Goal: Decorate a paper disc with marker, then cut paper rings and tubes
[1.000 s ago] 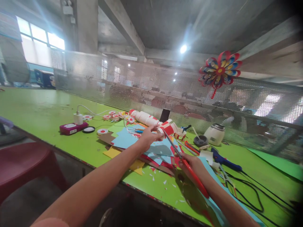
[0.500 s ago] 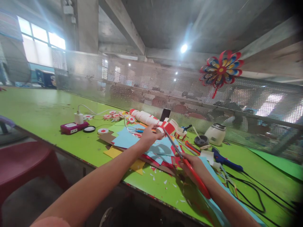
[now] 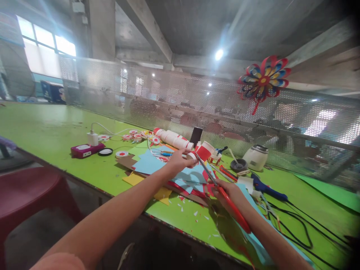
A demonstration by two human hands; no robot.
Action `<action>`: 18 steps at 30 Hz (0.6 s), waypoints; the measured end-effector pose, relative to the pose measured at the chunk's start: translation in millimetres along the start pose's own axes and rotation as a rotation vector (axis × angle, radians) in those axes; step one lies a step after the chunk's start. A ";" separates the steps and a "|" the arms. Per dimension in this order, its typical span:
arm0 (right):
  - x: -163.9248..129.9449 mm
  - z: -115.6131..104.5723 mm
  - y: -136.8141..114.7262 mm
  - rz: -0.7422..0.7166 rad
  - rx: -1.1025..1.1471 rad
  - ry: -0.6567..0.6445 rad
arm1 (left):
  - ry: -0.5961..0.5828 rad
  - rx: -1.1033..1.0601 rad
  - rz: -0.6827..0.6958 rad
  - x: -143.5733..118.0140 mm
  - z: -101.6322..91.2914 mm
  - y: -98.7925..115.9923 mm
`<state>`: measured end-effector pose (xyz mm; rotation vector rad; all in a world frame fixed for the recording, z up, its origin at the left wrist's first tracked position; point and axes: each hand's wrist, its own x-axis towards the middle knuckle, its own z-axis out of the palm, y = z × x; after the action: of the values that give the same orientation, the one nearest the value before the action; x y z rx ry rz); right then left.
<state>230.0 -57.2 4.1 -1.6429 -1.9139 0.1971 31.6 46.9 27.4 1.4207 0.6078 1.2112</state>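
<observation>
My left hand (image 3: 181, 162) pinches a red and white paper cup (image 3: 203, 150) above a pile of coloured paper. In my right hand (image 3: 230, 193) are scissors (image 3: 233, 210) with long red handles. Their metal blades point up and left and meet the cup's near side; whether they are apart is too small to tell. Behind my left hand a stack of red and white paper cups (image 3: 174, 139) lies on its side. Light blue paper sheets (image 3: 149, 164) spread under both hands, with small white and red scraps on the green table (image 3: 168, 215).
A blue glue gun (image 3: 268, 190) with black cables lies at right, near a white jar-shaped device (image 3: 255, 157) and a dark bowl (image 3: 239, 165). A phone (image 3: 196, 135) stands behind the cups. At left are a purple power strip (image 3: 86, 150) and a red stool (image 3: 30, 191).
The view has shifted slightly. Both hands keep nearly the same place, with the cup and the scissors still held and the blades at the cup.
</observation>
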 end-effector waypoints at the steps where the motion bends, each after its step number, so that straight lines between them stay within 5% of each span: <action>1: -0.7 -0.5 -1.4 -0.002 -0.006 0.001 | -0.007 -0.007 -0.005 0.0 -0.3 0.1; 18: -3.0 -4.8 -10.8 -0.036 -0.097 -0.042 | -0.106 -0.099 -0.114 3.1 -2.5 -4.0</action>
<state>223.6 -63.7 12.2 -1.6768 -2.0111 0.1268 31.4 51.6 24.4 1.3402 0.5413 1.0555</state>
